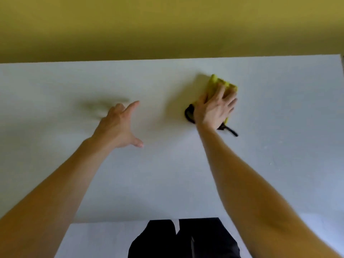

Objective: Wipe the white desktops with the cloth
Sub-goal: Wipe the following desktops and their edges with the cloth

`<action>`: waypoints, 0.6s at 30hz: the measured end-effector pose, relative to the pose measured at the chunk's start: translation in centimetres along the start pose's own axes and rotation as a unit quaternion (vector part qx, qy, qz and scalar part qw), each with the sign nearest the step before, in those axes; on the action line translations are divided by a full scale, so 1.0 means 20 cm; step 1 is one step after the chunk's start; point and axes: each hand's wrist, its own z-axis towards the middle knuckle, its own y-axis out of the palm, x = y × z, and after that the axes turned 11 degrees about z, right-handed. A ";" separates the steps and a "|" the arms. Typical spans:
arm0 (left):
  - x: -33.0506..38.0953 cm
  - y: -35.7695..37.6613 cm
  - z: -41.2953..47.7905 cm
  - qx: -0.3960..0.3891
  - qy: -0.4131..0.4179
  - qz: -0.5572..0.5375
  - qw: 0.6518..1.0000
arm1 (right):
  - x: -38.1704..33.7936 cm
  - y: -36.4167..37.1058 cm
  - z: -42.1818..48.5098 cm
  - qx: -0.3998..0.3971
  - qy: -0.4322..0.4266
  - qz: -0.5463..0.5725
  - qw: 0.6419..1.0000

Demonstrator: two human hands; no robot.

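Note:
A white desktop (167, 174) fills most of the head view. On its far right part lies a yellow cloth (216, 84) with black trim showing at its near side. My right hand (214, 108) is pressed flat on the cloth, fingers spread and pointing away from me, covering most of it. My left hand (119, 125) hovers over the desk to the left, fingers apart, holding nothing; its blurred shadow falls on the surface beyond it.
A yellow-green wall (167, 25) rises straight behind the desk's far edge. The desk's right end (341, 60) shows at the upper right. My dark trousers (186, 239) stand at the near edge over a pale floor.

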 end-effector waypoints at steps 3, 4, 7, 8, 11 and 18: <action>0.04 -0.06 0.11 -0.005 -0.005 0.049 0.999 | -0.22 0.12 -0.43 -0.227 -0.237 0.013 0.945; 0.05 -0.06 0.14 -0.024 -0.011 0.061 0.998 | -0.21 0.12 -0.47 -0.291 -0.329 0.009 0.899; 0.07 0.00 0.19 -0.063 -0.021 0.110 0.992 | -0.04 0.04 -0.17 -0.306 -0.413 0.023 0.857; 0.07 0.02 0.19 -0.055 -0.020 0.123 0.991 | 0.05 -0.02 -0.04 -0.267 -0.375 0.015 0.888; 0.08 0.03 0.19 -0.034 -0.012 0.136 0.990 | 0.26 -0.17 0.28 -0.059 -0.145 -0.041 0.987; 0.07 0.04 0.20 -0.010 -0.001 0.163 0.987 | -0.45 0.40 -0.10 -0.190 -0.212 -0.051 0.957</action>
